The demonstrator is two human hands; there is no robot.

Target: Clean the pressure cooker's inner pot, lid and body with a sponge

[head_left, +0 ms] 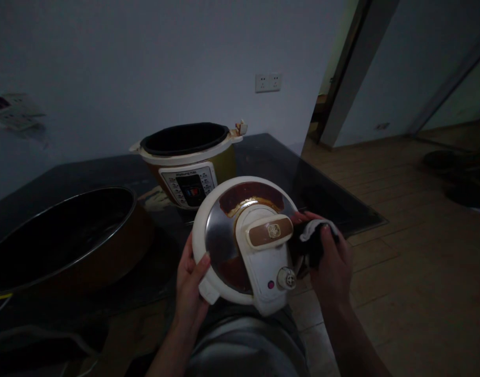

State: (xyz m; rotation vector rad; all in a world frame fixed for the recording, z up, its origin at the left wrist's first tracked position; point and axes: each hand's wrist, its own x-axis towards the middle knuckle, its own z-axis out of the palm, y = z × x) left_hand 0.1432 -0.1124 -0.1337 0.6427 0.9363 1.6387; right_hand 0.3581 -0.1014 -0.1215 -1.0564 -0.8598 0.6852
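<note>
My left hand [192,280] grips the rim of a round pressure cooker lid [224,246], thumb on top. The lid is white-edged with a shiny metal and brown top, a brown handle and a valve knob, and it is tilted towards me. At its right edge, my right hand [334,262] is closed around a dark cloth [316,243] with a white border, partly hidden behind the lid. Beyond the lid stands the electric pressure cooker [220,165], uncovered, with a control panel on its front and a dark inside.
A large brown pan or basin [133,230] stands at the left on the dark glossy table [271,157]. The table's corner points right, above the wood-look floor [401,262]. Wall sockets [268,82] sit behind, and a doorway opens at the right.
</note>
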